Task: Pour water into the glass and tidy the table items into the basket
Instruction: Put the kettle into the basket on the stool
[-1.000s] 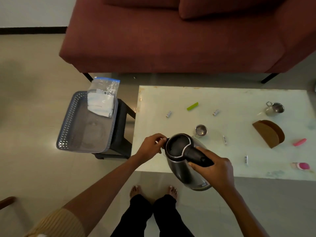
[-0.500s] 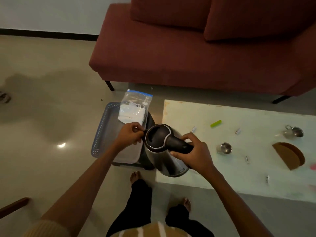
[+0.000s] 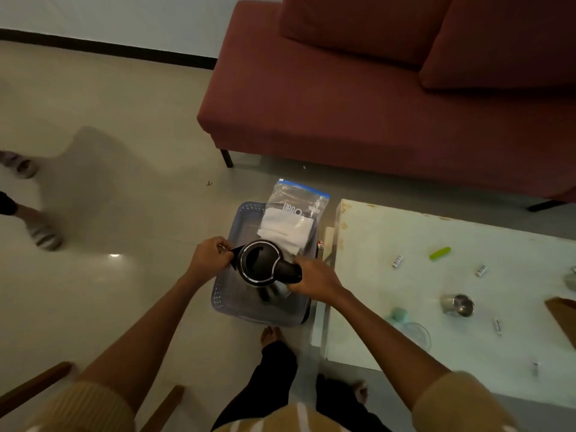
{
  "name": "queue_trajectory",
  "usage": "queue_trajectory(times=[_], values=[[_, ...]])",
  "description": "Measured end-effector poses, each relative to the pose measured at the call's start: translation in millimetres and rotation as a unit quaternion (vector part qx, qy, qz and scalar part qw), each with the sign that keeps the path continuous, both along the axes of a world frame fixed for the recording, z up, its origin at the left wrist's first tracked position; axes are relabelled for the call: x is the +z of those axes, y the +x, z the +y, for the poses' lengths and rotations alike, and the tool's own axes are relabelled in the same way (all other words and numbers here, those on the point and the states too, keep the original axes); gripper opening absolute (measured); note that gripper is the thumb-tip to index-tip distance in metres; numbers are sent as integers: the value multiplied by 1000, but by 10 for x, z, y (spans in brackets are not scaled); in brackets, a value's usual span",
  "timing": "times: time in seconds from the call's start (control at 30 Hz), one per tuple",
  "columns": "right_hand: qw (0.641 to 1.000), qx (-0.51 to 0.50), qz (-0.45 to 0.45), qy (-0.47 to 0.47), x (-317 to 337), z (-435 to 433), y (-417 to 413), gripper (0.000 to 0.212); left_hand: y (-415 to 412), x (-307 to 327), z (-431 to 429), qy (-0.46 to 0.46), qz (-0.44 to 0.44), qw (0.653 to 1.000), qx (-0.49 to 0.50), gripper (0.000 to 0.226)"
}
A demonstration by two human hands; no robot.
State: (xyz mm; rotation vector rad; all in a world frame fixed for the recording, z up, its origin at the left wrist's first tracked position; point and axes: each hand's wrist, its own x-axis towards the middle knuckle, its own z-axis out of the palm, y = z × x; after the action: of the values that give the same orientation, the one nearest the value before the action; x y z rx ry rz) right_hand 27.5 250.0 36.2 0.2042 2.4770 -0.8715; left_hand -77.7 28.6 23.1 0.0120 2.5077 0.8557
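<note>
We are holding the kettle (image 3: 258, 263) over the basket (image 3: 218, 297), right hand (image 3: 314, 277) gripping its handle, left hand (image 3: 210, 258) pinching its spout; the bag (image 3: 296, 210) there is showing "URGO".

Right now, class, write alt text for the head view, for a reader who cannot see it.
A person holds a steel electric kettle over a grey basket, right hand gripping its handle, left hand pinching its spout. A zip bag rests in the basket, beside a littered table.
</note>
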Motion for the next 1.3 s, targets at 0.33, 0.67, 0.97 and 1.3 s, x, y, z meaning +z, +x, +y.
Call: queue_trajectory(times=[0.33,0.67,0.97,1.3], values=[[993,53,4,102,-433,-87,-57,40,221,-356,8,-3,-39,999,17,28],[990,73,-105,54,-426,-37,-203,39,-5,-346,-6,-92,-41,995,-3,32],[970,-224,-83,-49,-362,527,-743,10,-27,-530,858,-32,94,986,-134,38],[896,-413,-105,-121,-776,613,-1267,23,81,-655,925,-74,179,973,-125,28]])
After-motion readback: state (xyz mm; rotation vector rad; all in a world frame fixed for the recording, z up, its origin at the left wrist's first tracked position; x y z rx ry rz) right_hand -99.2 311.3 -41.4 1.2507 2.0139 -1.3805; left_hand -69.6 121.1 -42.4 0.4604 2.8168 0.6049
